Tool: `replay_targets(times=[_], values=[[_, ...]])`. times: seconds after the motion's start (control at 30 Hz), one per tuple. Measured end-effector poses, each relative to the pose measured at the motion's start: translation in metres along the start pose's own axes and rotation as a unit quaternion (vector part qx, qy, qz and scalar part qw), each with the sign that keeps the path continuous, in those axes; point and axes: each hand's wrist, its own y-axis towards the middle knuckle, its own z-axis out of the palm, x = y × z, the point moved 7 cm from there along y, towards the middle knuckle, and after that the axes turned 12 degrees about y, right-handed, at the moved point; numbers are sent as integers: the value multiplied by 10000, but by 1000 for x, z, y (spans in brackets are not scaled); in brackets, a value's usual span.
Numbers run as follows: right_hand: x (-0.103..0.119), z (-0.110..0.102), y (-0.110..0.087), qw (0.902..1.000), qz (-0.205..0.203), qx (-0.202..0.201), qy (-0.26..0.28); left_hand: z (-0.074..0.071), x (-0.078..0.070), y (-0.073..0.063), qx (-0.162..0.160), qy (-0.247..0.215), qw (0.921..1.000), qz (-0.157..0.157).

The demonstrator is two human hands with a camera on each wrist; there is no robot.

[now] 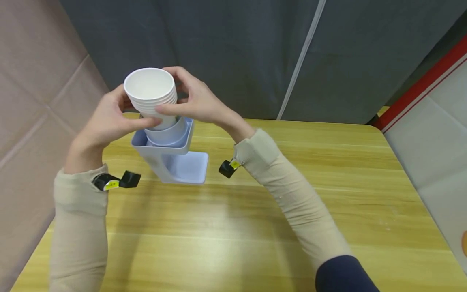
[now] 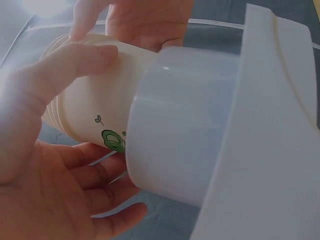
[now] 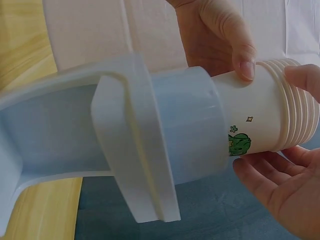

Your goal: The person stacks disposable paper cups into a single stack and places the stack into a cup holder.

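A stack of white paper cups (image 1: pixel 149 87) with small green printed pictures stands upright, its lower end inside the round collar (image 1: pixel 168 134) of a pale blue cup dispenser (image 1: pixel 157 160). On the stack's left side, my left hand (image 1: pixel 103 117) grips it, thumb across the front. My right hand (image 1: pixel 198 97) holds the same stack from the right, thumb near the stacked rims. Both wrist views show the cups (image 2: pixel 107 85) between curled fingers and thumbs, just above the collar (image 3: pixel 192 125). The collar hides the bottom of the stack.
The dispenser's flat base (image 1: pixel 193 166) rests on a wooden table (image 1: pixel 255 227) near its back edge. Behind hangs a dark grey curtain (image 1: pixel 233 52). A pale padded wall (image 1: pixel 33 93) is close on the left, and a white panel with a red edge (image 1: pixel 430 85) is on the right.
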Motion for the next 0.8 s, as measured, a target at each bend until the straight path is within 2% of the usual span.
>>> replay_targets(times=[0.33,0.47,0.63,0.8], values=[[-12,-2,-4,9991,129,28,-414,5,3,-5,7,571,9982,-183],[-17,-2,-5,9971,161,38,-743,5,3,-7,-48,848,9963,-162],[-18,-2,-5,9958,148,36,-904,5,2,-8,-129,1022,9947,-9],[-16,-1,-4,9943,-78,61,-1059,5,1,-8,-166,1106,9937,16]])
